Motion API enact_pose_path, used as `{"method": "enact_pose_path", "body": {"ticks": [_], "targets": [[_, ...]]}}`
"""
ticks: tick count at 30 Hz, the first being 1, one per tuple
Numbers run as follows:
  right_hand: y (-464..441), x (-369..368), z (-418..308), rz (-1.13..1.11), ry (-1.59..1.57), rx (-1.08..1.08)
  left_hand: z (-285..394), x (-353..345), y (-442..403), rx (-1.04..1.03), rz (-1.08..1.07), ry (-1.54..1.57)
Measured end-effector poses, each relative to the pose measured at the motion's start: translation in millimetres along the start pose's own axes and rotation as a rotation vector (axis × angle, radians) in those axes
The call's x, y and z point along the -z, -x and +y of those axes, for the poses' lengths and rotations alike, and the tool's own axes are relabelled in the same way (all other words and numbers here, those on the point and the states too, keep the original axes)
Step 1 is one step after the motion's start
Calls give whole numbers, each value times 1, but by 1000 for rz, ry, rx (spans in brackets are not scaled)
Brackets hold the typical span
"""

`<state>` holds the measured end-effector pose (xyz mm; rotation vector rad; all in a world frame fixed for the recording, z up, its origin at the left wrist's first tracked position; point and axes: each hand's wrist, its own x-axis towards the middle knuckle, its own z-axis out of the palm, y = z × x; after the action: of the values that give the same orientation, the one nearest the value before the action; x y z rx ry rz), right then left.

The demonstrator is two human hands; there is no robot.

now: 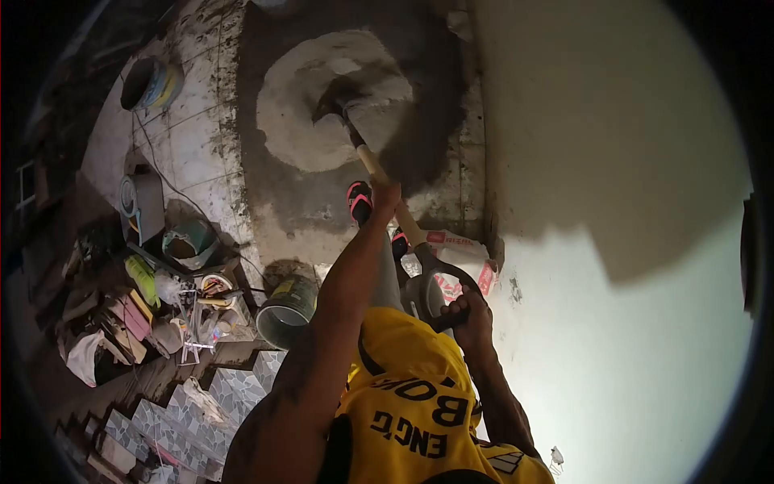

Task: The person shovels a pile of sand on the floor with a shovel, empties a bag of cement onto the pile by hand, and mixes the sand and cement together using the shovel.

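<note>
Left hand (387,198) clamped on shovel shaft (370,161), right hand (474,323) on D-handle (442,267), shaft slants forward-left toward powder mound (292,121), left nearer.

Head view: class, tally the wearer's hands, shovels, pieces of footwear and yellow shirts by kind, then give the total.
Left hand and right hand: 2
Shovel: 1
Pieces of footwear: 2
Yellow shirt: 1
Total: 6
</note>
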<state>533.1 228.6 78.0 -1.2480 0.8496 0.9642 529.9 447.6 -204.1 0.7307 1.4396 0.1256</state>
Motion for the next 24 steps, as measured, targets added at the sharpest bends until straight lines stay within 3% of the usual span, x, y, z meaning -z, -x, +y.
{"method": "enact_pose_path", "body": {"ticks": [5, 7, 9, 12, 16, 20, 24], "targets": [[19, 46, 6, 46, 51, 31, -82, -8, -1, 51, -108, 40], [29, 65, 8, 5, 19, 46, -85, -13, 35, 95, -170, 130], [31, 87, 6, -114, -65, 52, -88, -22, 51, 38, -158, 143], [46, 103, -3, -122, -218, 59, -94, -39, 72, -16, -170, 165], [53, 117, -11, -175, -210, 115, -55, -43, 116, 18, -263, 226], [20, 99, -14, -279, -413, 75, -9, -56, 95, -165, -169, 139], [-38, 45, -12, -286, -420, 67, 49, -61, 80, -60, -206, 174]]}}
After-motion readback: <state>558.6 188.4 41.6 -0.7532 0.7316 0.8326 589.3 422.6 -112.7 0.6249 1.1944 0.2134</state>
